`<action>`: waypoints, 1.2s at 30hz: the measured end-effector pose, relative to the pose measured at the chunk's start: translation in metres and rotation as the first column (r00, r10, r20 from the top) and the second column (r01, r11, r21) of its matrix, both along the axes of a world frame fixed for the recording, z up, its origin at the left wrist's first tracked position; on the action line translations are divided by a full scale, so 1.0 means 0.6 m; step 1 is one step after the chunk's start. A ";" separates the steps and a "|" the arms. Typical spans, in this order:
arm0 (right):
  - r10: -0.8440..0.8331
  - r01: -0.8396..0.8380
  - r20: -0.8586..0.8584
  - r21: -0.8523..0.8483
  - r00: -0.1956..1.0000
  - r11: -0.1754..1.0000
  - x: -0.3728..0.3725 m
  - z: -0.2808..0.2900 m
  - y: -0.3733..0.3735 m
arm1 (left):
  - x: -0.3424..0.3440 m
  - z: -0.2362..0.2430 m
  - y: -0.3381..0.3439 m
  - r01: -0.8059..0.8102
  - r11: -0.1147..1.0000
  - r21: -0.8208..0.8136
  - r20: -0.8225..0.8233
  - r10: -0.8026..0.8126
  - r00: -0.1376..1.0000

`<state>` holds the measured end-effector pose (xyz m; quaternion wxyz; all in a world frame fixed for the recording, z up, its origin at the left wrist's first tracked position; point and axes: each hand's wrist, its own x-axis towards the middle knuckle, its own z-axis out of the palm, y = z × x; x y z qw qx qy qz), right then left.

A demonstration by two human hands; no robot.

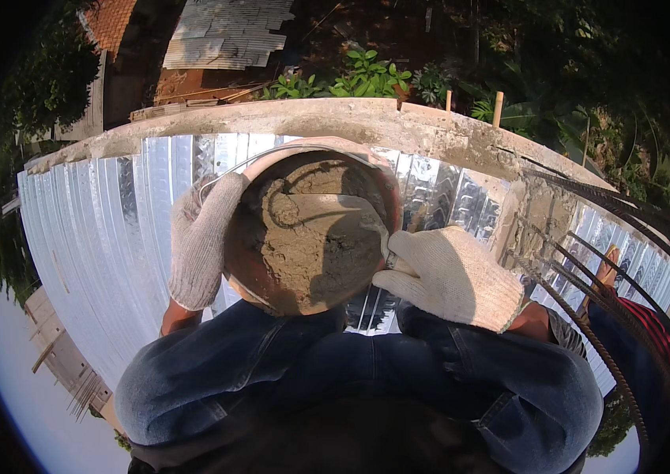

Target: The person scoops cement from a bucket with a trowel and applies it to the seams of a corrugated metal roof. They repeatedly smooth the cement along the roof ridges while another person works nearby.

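Observation:
A bucket [389,183] of wet grey mortar [295,257] sits tilted in front of my bent knees, with its thin wire handle [252,163] resting along the far-left rim. My left hand [207,245], in a white knitted glove, grips the bucket's left side; the fingertips are partly hidden behind it. My right hand [457,276], gloved alike, is closed around the handle of a trowel [327,208] at the bucket's right rim. The trowel's mortar-coated blade lies on the mortar inside, and its bent metal neck shows beside my thumb.
Shiny corrugated metal sheeting [98,213] spreads beneath and around me. A rough concrete ledge [272,118] curves along the far side, with plants [366,75] and a lower roof [224,35] beyond. Steel rebars [588,280] jut out at right, near another person's red-striped dark clothing [651,324].

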<state>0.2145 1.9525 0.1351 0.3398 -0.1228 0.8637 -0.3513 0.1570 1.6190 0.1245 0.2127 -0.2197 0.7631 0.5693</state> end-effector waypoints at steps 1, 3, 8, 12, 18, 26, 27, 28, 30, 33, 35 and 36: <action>0.000 -0.001 -0.054 -0.025 0.999 1.000 0.005 -0.008 0.003 | 0.002 0.002 0.002 -0.010 0.999 -0.034 -0.002 0.010 1.000; -0.022 0.019 -0.035 -0.079 0.999 0.997 0.010 -0.022 0.004 | 0.004 0.006 0.010 -0.038 0.999 -0.033 -0.034 0.037 0.999; 0.015 -0.014 0.010 -0.052 1.000 0.999 0.000 -0.013 0.003 | 0.005 -0.017 -0.007 -0.079 0.997 -0.015 -0.098 0.077 0.992; 0.070 -0.067 0.033 -0.070 0.997 0.995 -0.011 -0.007 0.010 | 0.008 -0.028 -0.043 -0.032 0.999 -0.029 -0.165 0.026 0.986; 0.088 -0.090 -0.021 -0.143 0.996 0.986 -0.010 -0.018 0.022 | 0.017 -0.015 -0.029 -0.036 0.994 -0.100 -0.112 0.025 0.993; 0.102 -0.102 -0.011 -0.128 0.995 0.986 -0.022 -0.036 0.018 | 0.020 -0.008 -0.045 -0.013 0.996 -0.088 -0.079 0.006 0.997; 0.106 -0.107 -0.019 -0.130 0.994 0.986 -0.022 -0.040 0.017 | 0.022 -0.009 -0.047 -0.027 0.995 -0.096 -0.085 0.019 0.996; 0.109 -0.112 -0.027 -0.134 0.994 0.985 -0.022 -0.045 0.016 | 0.024 -0.012 -0.051 -0.041 0.994 -0.105 -0.091 0.031 0.995; 0.094 -0.092 0.005 -0.150 0.996 0.984 -0.021 -0.046 0.018 | 0.023 -0.019 -0.055 -0.067 0.993 -0.099 -0.095 0.058 0.994; 0.074 -0.074 -0.008 -0.169 0.997 0.983 -0.020 -0.053 0.021 | 0.027 -0.028 -0.069 -0.095 0.990 -0.104 -0.075 0.087 0.993; 0.081 -0.080 0.000 -0.153 0.997 0.985 -0.023 -0.053 0.021 | 0.030 -0.035 -0.088 -0.095 0.987 -0.127 -0.057 0.088 0.994; 0.095 -0.091 0.023 -0.132 0.995 0.987 -0.028 -0.048 0.021 | 0.032 -0.039 -0.092 -0.104 0.984 -0.143 -0.057 0.097 0.994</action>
